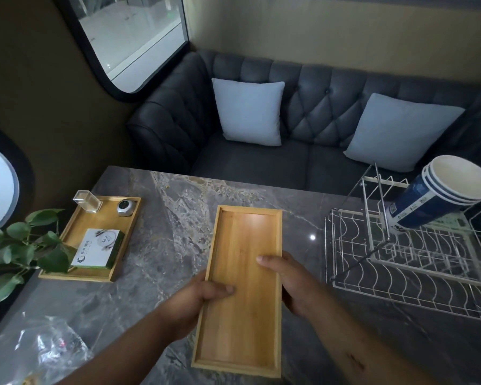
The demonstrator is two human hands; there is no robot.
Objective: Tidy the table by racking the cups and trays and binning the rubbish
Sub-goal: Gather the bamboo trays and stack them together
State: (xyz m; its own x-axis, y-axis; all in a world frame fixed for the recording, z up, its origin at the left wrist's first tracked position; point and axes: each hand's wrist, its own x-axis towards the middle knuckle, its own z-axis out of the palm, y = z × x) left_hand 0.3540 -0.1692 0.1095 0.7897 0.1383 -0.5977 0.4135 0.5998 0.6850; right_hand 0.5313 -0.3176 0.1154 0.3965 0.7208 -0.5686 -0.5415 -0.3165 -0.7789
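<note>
An empty long wooden tray is held over the grey marble table, lengthwise away from me. My left hand grips its left edge, thumb on the inside. My right hand grips its right edge, thumb resting on the tray floor. A white wire dish rack stands at the right. A stack of blue and white paper cups lies tilted in the rack's upper part. A crumpled clear plastic bag lies at the near left.
A second wooden tray at the left holds a white and green box, a clear plastic holder and a small round silver device. A leafy plant overhangs the left edge. A dark sofa with two cushions lies beyond.
</note>
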